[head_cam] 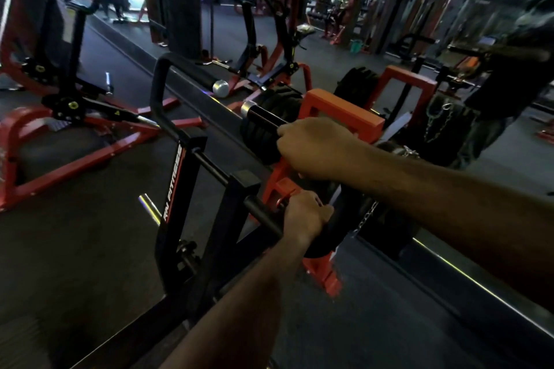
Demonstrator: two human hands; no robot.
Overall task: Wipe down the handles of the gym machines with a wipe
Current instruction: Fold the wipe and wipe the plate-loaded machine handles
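A black-and-red gym machine point(174, 189) stands in front of me. My right hand point(314, 147) is closed around its upper black handle point(265, 117), which ends in a silver cap. Below it, my left hand point(305, 216) grips a thin black crossbar point(260, 210) near the red frame point(344, 111). No wipe shows in either fist; if one is there, the fingers hide it. A second curved black handle point(183, 66) with a silver end rises to the left, untouched.
Black weight plates point(266, 135) hang behind the upper handle. A wall mirror point(449, 39) runs along the right, reflecting a person point(515, 69) and other machines. More red machines point(75, 117) stand on the dark floor at left.
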